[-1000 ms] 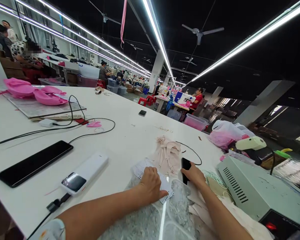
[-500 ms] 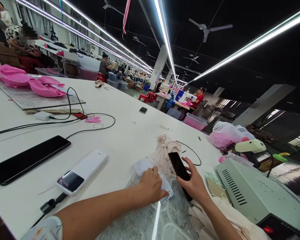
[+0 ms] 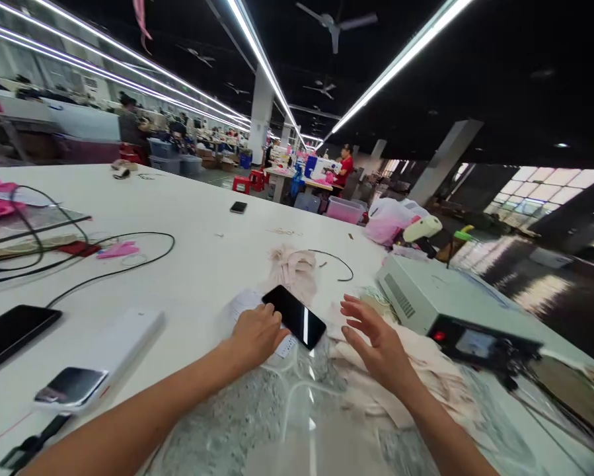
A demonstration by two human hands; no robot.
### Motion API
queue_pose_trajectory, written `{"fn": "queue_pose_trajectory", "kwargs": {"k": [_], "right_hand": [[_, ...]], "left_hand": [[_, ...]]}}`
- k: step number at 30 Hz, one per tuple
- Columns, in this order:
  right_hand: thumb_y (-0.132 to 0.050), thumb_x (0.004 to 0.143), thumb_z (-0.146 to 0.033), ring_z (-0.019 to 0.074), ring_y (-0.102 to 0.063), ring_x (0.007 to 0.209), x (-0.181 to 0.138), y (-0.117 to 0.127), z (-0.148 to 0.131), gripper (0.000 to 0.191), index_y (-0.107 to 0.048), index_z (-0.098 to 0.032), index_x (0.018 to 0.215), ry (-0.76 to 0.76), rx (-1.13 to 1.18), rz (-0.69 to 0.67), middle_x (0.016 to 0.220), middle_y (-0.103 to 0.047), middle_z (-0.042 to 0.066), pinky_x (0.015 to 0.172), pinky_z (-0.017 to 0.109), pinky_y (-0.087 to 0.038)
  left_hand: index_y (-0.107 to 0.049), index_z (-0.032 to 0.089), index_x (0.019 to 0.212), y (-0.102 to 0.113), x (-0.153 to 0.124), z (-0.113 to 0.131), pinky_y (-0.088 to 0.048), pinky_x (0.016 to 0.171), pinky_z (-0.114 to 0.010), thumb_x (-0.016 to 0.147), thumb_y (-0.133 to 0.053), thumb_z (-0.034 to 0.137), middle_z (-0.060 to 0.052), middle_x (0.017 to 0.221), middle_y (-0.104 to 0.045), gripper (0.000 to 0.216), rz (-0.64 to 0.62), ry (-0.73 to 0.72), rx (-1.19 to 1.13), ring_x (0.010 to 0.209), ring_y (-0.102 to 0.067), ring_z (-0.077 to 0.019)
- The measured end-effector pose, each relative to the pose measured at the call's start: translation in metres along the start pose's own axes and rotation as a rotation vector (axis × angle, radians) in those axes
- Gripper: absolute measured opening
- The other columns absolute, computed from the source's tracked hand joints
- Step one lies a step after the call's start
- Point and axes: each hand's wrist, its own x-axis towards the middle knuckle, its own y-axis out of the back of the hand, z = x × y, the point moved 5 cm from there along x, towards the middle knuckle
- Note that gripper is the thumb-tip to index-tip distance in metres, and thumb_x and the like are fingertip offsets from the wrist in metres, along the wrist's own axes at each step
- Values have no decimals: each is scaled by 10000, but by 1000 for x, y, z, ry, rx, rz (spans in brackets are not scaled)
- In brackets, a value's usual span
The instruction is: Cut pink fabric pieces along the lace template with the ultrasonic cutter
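My left hand rests with curled fingers over a white printed paper, against the near-left edge of a black smartphone. What its fingers hold is hidden. The phone lies screen up, partly over the paper, a light reflected in its glass. To the right, my right hand is open and raised, fingers apart, holding nothing. Beneath and beside it spreads pale pink fabric. Another pale pink bundle lies beyond the phone. A clear plastic sheet covers the table in front of me.
At left are a white power bank, a large black phone and looping cables. A grey-green machine box with a red light stands at right. A small dark phone lies farther back. Co-workers sit beyond the white table.
My right hand has let go of the smartphone and drawn back, fingers spread. The phone has turned and now lies by my left hand. The view has swung to the right.
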Motion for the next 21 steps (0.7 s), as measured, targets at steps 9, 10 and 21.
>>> {"fn": "queue_pose_trajectory", "kwargs": {"k": [9,10,21], "right_hand": [[-562,860,-188,170,-701,820,-183,91,5,188,-712,-268,941,-106,-218,109,893,-729,30,708,245,-574],[-559,857,-171,172,-698,845,-194,91,7,211,-708,-271,969,-91,-231,125,920,-725,35,729,251,-574],[-524,830,-64,183,-665,808,-224,79,16,311,-664,-228,1054,96,-365,266,895,-664,83,670,280,-584]], "left_hand": [[-651,143,1104,8,-61,121,-448,985,-339,1027,-312,157,-93,1189,-650,348,-54,-1014,-330,1123,-592,-213],[-650,144,1117,4,-64,133,-443,996,-342,1020,-322,139,-96,1199,-650,342,-87,-1064,-331,1145,-584,-217],[-467,135,1386,-46,-52,193,-327,1132,-378,1012,-397,237,-114,1386,-524,393,-292,-1124,-334,1330,-441,-230]]}}
